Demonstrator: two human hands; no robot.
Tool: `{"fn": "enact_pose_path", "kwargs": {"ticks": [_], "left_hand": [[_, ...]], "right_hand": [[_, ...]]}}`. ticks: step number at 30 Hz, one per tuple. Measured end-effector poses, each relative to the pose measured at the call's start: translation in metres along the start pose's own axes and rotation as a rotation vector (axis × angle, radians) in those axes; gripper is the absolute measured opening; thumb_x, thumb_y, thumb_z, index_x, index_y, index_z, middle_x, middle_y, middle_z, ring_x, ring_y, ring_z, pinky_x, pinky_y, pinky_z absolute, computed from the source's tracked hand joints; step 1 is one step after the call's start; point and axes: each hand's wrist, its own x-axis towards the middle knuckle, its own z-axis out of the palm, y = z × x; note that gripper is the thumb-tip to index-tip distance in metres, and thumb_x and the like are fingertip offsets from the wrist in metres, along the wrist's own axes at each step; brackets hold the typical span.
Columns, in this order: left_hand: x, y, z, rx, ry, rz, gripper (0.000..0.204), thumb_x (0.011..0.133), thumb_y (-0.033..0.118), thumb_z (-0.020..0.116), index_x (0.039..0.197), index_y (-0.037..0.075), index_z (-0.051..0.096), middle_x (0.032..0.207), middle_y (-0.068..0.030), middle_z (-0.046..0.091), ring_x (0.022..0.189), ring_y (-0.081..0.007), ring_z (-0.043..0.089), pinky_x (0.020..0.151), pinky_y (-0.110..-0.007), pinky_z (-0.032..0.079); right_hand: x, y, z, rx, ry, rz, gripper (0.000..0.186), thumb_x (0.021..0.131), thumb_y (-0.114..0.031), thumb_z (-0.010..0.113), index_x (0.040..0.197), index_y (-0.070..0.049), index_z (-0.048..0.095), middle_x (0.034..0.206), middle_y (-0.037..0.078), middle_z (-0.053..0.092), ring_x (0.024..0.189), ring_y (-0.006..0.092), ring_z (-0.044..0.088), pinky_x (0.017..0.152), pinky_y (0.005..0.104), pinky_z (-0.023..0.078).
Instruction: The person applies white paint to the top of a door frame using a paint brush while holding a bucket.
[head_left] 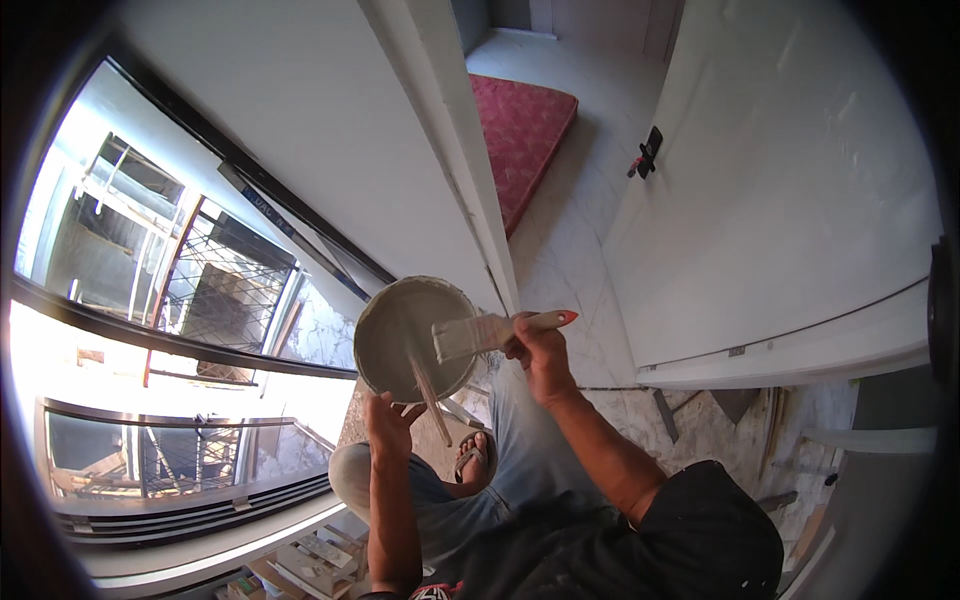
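Observation:
A round bucket (372, 300) with a crusted rim and greyish contents sits in front of me, above my knees. My left hand (388, 425) grips its near rim, thumb up and fingers underneath. In my right hand (540, 360) is a wide flat paintbrush (462, 338), its handle red-tipped and pointing right. The pale, coated bristles are over the bucket's right part. A wooden stick (430, 400) leans out across the near rim, right of my left hand; its lower end is inside the bucket.
A black-framed window (230, 350) fills the left side, with scaffolding outside. The white wall edge (440, 130) rises beyond the bucket. At right stands an open white door (770, 200) with a black handle (647, 155). A red mattress (520, 140) lies past the doorway; boards (665, 415) lie on the floor.

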Motion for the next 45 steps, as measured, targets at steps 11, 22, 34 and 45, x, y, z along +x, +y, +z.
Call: {"fn": "enact_pose_path", "kwargs": {"ticks": [11,22,34,45], "left_hand": [[-0.019,-0.015,-0.037,0.016,0.069,-0.049,0.043,0.095,0.047,0.055,0.123,0.015,0.061,0.128,-0.0095,0.065,0.117,-0.0309,0.063,0.095,-0.056,0.052],[-0.036,0.016,-0.026,-0.144,0.070,0.036,0.042,0.091,0.044,0.058,0.119,0.013,0.064,0.118,-0.0091,0.070,0.107,-0.0310,0.067,0.088,-0.055,0.054],[-0.096,0.076,-0.071,-0.260,0.267,0.226,0.045,0.085,0.043,0.061,0.116,0.011,0.066,0.108,-0.0082,0.071,0.093,-0.0324,0.068,0.076,-0.052,0.057],[-0.116,0.057,-0.107,-0.181,0.447,0.390,0.042,0.081,0.050,0.060,0.098,0.011,0.064,0.089,-0.0095,0.070,0.085,-0.0293,0.069,0.074,-0.049,0.059]], "right_hand": [[-0.015,0.030,-0.009,0.090,0.005,0.103,0.026,0.098,-0.029,0.068,0.109,-0.005,0.063,0.087,0.001,0.064,0.075,0.0113,0.059,0.071,0.0286,0.047],[0.020,-0.005,0.029,0.377,-0.171,-0.093,0.032,0.101,-0.023,0.064,0.125,-0.005,0.056,0.099,0.010,0.070,0.083,0.0182,0.067,0.078,0.0338,0.054],[0.084,-0.161,0.212,-0.250,-0.141,-1.434,0.024,0.096,-0.002,0.065,0.119,-0.002,0.060,0.113,0.012,0.064,0.098,0.0217,0.063,0.087,0.0335,0.052],[0.106,-0.239,0.358,-0.389,0.148,-1.875,0.029,0.090,0.000,0.066,0.116,-0.010,0.061,0.117,0.014,0.055,0.102,0.0311,0.055,0.085,0.0429,0.048]]}}
